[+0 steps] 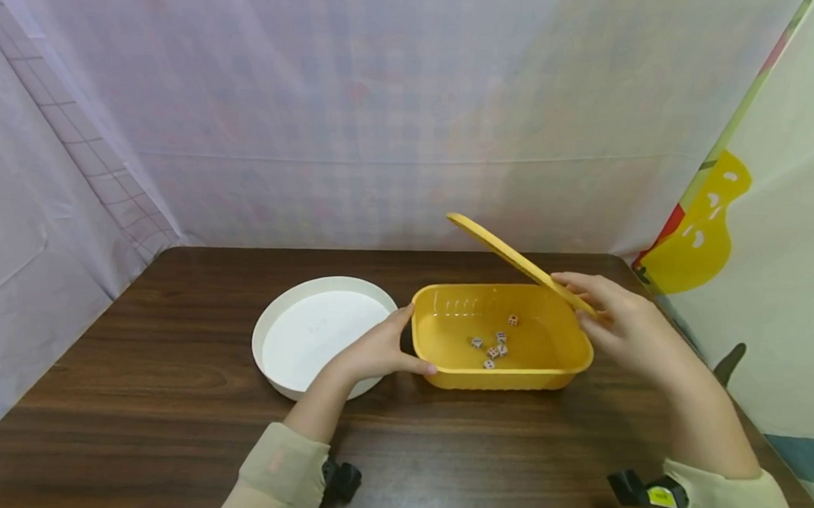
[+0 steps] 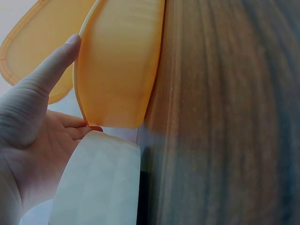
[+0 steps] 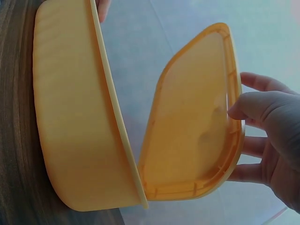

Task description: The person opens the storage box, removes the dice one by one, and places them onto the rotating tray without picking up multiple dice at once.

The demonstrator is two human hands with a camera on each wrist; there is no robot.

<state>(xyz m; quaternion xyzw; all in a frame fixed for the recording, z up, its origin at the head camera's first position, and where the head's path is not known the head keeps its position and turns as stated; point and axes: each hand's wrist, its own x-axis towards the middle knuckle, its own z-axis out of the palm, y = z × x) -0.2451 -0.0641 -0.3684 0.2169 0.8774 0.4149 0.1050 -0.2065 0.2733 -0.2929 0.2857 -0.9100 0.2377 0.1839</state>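
A yellow plastic box (image 1: 511,380) stands uncovered on the table, with several small white dice (image 1: 493,352) lying apart and in a loose cluster on its floor. At the box's left end is my left hand (image 1: 379,347), its thumb on the front rim and its fingers around the back of that end. My right hand (image 1: 632,324) pinches the yellow lid (image 1: 516,259) by its edge, thumb on the underside and fingers on the top. Tilted, the lid (image 3: 192,112) rises up and leftward over the box's right part, its low edge close to the rim.
Just left of the box sits a round white tray (image 1: 267,339) with a low wall, partly behind my left wrist. A dark wooden table (image 1: 169,395) carries everything. Pale cloth curtains (image 1: 317,114) hang behind and at both sides, the right one with printed fruit.
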